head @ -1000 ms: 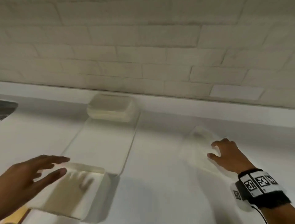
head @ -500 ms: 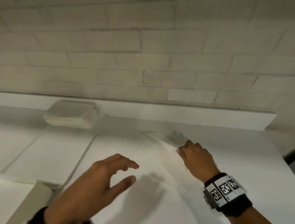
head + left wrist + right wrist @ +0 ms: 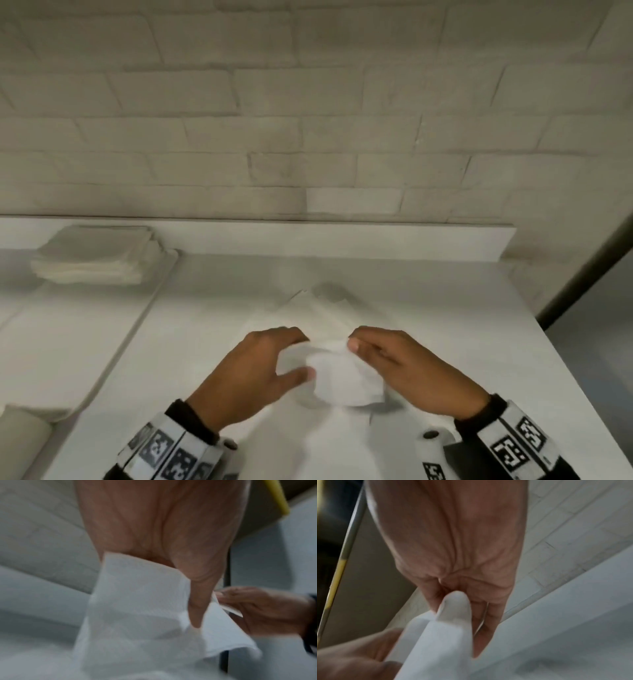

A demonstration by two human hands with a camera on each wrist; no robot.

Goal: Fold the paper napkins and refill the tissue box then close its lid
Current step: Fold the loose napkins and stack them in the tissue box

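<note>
Head view, both hands now together over the white counter [image 3: 445, 308], left hand [image 3: 253, 373] and right hand [image 3: 407, 366] pinching one paper napkin [image 3: 346, 380] raised between them, half a second ago only the right touched it, napkin stack [image 3: 96, 257] far left by the wall.

Head looks down; wrist views close on hands [image 3: 329, 370].
</note>
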